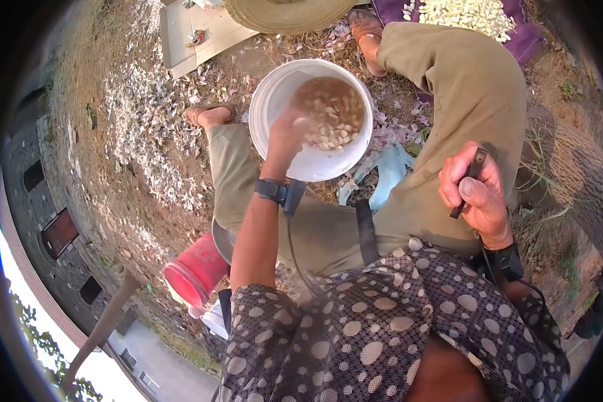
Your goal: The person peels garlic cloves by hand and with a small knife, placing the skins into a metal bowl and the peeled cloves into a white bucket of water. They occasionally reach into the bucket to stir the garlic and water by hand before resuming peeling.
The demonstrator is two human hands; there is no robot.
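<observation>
A white bucket [264, 100] stands between the person's legs, with brownish water and many pale, clove-like pieces [331, 124] inside. My left hand [291, 130] reaches in over its near left side, close to the water; motion blurs the fingers, so what they hold, if anything, cannot be made out. Above the thigh on the right, my right hand [474, 187] is closed around a short, dark, narrow tool [477, 164], its thumb pressed against it. The tool looks like a small knife, but its blade is not clear.
Pale pieces [465, 17] lie on a purple cloth [526, 40] at the top right. A straw hat [291, 13] and cardboard [211, 40] are beyond the bucket. A red bucket [197, 271] is at lower left, light blue plastic [390, 174] near the bucket. Peelings [147, 114] litter the ground.
</observation>
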